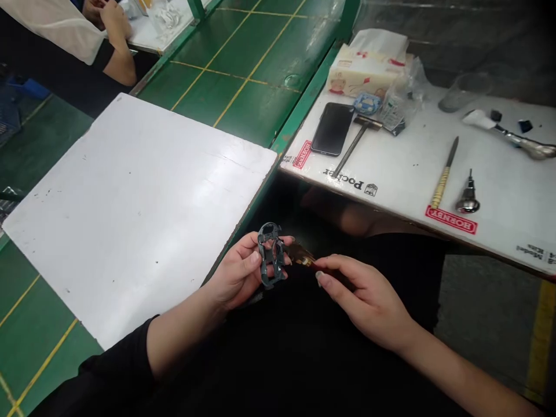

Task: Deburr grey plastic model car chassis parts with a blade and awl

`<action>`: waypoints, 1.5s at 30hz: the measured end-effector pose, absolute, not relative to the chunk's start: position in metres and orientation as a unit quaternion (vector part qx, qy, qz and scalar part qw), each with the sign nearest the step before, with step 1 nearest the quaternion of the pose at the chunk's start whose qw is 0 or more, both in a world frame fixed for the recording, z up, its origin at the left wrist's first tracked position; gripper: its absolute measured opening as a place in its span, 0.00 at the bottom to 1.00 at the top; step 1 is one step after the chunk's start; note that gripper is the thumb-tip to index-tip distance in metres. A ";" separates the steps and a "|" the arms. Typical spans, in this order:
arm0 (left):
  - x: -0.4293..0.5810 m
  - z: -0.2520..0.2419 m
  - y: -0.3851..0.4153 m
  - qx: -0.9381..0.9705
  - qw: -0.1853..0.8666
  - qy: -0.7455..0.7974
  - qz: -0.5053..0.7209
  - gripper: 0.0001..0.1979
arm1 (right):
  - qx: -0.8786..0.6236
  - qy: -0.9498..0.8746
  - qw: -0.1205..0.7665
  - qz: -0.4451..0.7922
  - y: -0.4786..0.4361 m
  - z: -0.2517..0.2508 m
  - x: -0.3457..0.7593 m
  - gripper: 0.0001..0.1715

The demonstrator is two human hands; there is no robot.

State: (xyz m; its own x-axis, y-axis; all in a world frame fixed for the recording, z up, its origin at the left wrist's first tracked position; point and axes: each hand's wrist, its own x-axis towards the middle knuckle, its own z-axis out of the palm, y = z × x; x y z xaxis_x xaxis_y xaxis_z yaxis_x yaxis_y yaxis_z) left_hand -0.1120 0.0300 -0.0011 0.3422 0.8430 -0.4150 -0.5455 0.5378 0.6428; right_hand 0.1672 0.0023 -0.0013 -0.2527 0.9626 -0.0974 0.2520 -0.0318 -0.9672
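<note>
Black clothes [278, 359] cover the person's lap, and both bare hands are up over them. Between the thumb and fingers of the left hand [238, 271] sits a small dark piece [266, 255] with holes in it. The thumb presses its near edge, the fingers reach behind it, and most of it sticks out past the thumb. The right hand [369, 295] pinches a thin tool [307, 262] with a shiny gold-coloured bit, pointing at the dark piece. Its tip is blurry, so I can't tell if they touch.

On the white table [403, 179] I can read some words, upside down from here. "HORNBY" is in a red box [452, 220] below a yellow-handled tool [441, 185], and again in another red box beside a black phone [332, 128]. "Pocher" is in black near a metal T-shaped tool [358, 142]. Far right, small letters say "Model Kits".
</note>
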 end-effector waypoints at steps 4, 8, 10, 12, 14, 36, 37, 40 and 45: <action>-0.111 -0.005 0.029 0.209 0.802 0.351 0.437 0.23 | -0.495 -0.629 0.351 0.486 0.003 0.001 0.167 0.14; -0.114 -0.011 0.028 0.242 0.809 0.315 0.433 0.22 | -0.462 -0.684 0.357 0.438 0.004 0.003 0.165 0.17; -0.115 -0.013 0.028 0.253 0.812 0.306 0.428 0.21 | -0.447 -0.705 0.359 0.417 0.005 0.005 0.163 0.18; -0.116 -0.014 0.027 0.255 0.813 0.304 0.427 0.21 | -0.439 -0.715 0.361 0.407 0.006 0.005 0.162 0.18; -0.116 -0.013 0.026 0.252 0.815 0.299 0.427 0.20 | -0.436 -0.721 0.359 0.402 0.007 0.005 0.161 0.18; -0.117 -0.012 0.027 0.254 0.836 0.280 0.398 0.21 | -0.428 -0.743 0.340 0.387 0.010 0.010 0.164 0.18; -0.118 -0.012 0.028 0.255 0.837 0.279 0.396 0.21 | -0.426 -0.745 0.337 0.387 0.010 0.010 0.164 0.18; -0.118 -0.011 0.029 0.263 0.839 0.265 0.396 0.22 | -0.422 -0.749 0.332 0.389 0.010 0.011 0.166 0.18; -0.118 -0.012 0.031 0.267 0.839 0.271 0.389 0.26 | -0.417 -0.753 0.335 0.384 0.011 0.012 0.166 0.18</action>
